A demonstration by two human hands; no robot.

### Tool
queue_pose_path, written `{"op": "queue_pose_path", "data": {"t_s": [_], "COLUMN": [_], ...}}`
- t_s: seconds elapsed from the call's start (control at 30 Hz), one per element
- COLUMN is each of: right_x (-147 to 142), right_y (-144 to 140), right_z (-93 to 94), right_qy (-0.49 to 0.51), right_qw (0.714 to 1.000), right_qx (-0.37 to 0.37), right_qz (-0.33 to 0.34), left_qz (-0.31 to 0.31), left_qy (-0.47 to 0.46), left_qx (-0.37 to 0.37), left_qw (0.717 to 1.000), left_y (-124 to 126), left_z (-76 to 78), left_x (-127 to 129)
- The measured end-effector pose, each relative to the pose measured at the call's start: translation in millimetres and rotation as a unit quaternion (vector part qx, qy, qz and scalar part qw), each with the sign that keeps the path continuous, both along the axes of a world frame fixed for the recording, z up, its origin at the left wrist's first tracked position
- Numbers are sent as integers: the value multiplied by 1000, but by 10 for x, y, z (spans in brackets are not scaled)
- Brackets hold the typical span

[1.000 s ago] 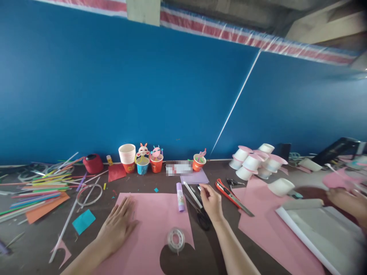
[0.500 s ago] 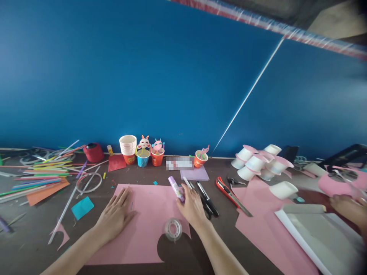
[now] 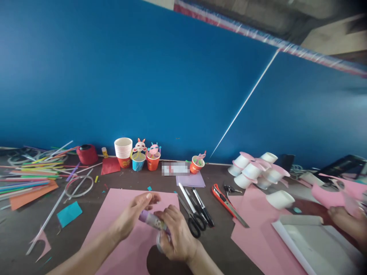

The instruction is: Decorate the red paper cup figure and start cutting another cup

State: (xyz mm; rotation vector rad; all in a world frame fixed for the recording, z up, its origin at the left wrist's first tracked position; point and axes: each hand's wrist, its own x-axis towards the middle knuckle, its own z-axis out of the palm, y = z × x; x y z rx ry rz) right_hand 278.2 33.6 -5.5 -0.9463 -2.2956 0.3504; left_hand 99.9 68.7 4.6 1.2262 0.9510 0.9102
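Left hand (image 3: 134,214): grip pinching the cap end of the small purple plastic glue stick (image 3: 151,219), above the pink paper sheet (image 3: 126,244) on the counter (image 3: 86,214).
Right hand (image 3: 176,233): grip wrapped round stick's body, near centre.
Handling: prob. light, stiff, smooth, a bit slippery; hold barrel, twist cap.
Writing: label on stick too small to read.
Black-handled scissors (image 3: 193,225): just right of hands.

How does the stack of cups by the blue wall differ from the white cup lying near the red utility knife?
The stack of cups stands upright, mouth up; the lone white cup lies on its side. The stack is several cups nested, its lowest one showing red print; the lone cup is single and plain white. The stack sits against the wall; the lone cup lies nearer, on pink paper. Both look like white paper cups.
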Motion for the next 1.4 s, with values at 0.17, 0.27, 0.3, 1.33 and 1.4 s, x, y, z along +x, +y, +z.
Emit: {"op": "queue_pose_path", "data": {"t_s": [0.17,0.27,0.3,1.33,1.4], "right_x": [-11,-14,-19,754,775], "right_y": [-87,-135,-147,447,469], "right_z": [-43,-17,-8,-465,-480], "right_qy": [49,60,63,145,133], "right_qw": [996,994,993,902,901], "right_qx": [63,74,77,-25,-23], "right_qz": [-42,-58,-60,-407,-412], "left_qz": [21,33,36,104,105], "left_qy": [-113,-109,-97,-288,-299], "left_qx": [-120,-133,-133,-265,-270], "left_qw": [986,985,986,914,909], "left_y": [-216,-282,-293,148,132], "left_z": [-75,-38,-23,-66,-88], "left_x": [222,244,244,-138,-153]}}
